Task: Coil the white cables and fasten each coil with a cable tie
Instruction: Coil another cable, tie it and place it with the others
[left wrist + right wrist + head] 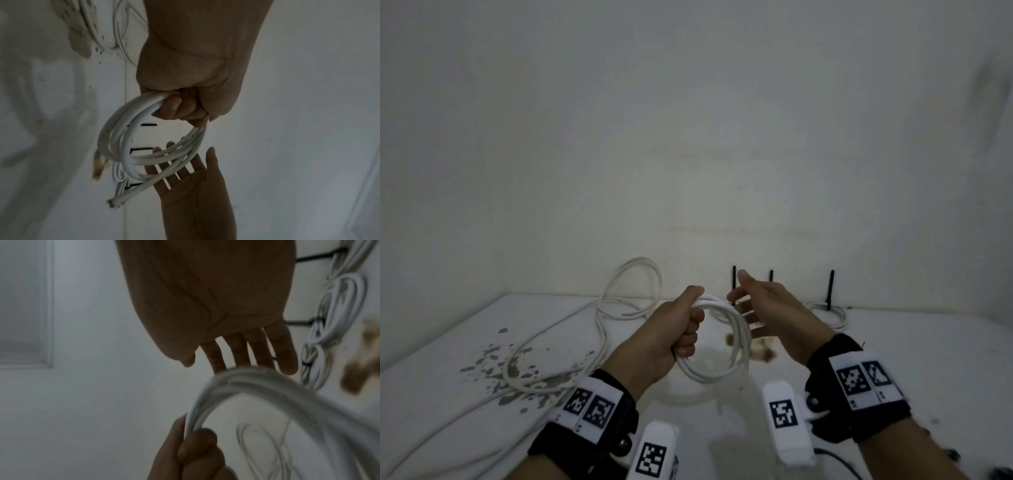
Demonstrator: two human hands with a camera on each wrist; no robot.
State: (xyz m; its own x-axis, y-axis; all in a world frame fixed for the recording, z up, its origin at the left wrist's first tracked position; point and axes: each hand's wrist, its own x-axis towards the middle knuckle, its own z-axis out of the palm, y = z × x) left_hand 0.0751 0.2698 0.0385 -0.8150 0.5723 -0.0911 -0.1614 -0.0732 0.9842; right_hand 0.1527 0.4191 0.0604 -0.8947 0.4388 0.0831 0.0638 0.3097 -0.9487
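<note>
Left hand point(671, 330) fisted around the white cable coil point(726, 346), held up above the table point(893, 349). Right hand point(767, 311) flat, fingers spread, holding nothing, just beside the coil's far side. Loose white cable point(599, 329) lies left on the table; tied coil point(828, 313) with black cable tie point(830, 289) rests far right.
</note>
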